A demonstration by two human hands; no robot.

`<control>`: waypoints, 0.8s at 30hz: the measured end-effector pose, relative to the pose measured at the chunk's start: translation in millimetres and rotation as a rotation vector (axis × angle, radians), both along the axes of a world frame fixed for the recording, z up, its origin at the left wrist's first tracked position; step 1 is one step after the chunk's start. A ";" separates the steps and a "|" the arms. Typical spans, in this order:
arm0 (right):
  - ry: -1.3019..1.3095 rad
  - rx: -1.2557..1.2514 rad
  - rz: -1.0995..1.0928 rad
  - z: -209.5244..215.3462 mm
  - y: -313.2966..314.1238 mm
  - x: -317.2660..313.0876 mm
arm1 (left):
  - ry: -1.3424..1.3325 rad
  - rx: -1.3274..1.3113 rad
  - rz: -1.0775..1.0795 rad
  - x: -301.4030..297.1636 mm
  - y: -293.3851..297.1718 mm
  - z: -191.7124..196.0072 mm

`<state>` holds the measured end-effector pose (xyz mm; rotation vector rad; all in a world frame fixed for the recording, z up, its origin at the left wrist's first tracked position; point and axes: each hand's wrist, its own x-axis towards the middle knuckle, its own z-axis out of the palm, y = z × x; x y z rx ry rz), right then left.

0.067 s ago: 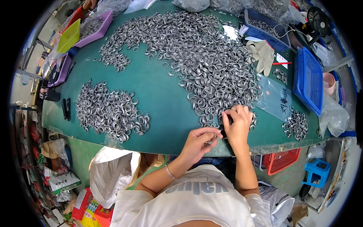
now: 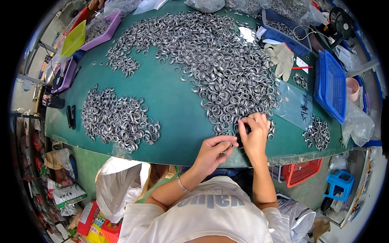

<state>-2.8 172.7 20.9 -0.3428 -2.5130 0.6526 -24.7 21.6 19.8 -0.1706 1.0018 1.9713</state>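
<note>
Person's bent over the green bench (image 2: 178,109), both hands working at the near edge of the big heap of metal rings (image 2: 219,60). Left hand (image 2: 212,152) sits just off the heap's front fringe, fingers curled in, thumb & fingertips pinched toward the right hand — looks like a small ring or two between them, but too tiny to tell for sure. Right hand (image 2: 255,135) is right on the heap's lower tip, fingers bent down among the rings, thumb side touching the left fingertips; grip closed round smth small & dark, can't make out what. A thin bracelet (image 2: 181,184) on the left wrist.

Rest of the bench: a second, smaller pile of rings (image 2: 117,119) well to the left, apart from the main heap w/ bare green between. A little cluster of rings (image 2: 318,133) on the far right, near the bench edge. Blue plastic basket (image 2: 330,85) at right, a clear plastic bag (image 2: 298,105) flat beside it, a pale work glove (image 2: 281,58) just above that, touching the heap's edge. Purple tray (image 2: 103,32) and yellow-green tray (image 2: 75,38) at far left corner, purple one holding more rings. A black stapler-like tool (image 2: 71,117) by the left rim.

Below the bench — red crate (image 2: 302,172), blue stool (image 2: 340,182), white sack (image 2: 117,182).
</note>
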 end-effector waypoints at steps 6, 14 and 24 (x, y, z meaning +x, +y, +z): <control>0.054 -0.099 0.277 23.6 -8.7 25.9 | -0.037 0.022 0.030 1.8 3.9 -8.1; 0.141 -0.084 0.081 19.3 26.4 18.6 | 0.014 0.059 -0.049 -4.3 -1.1 -2.3; 0.090 -0.557 -0.089 4.3 31.5 17.2 | -0.072 0.078 -0.040 0.8 5.1 -2.8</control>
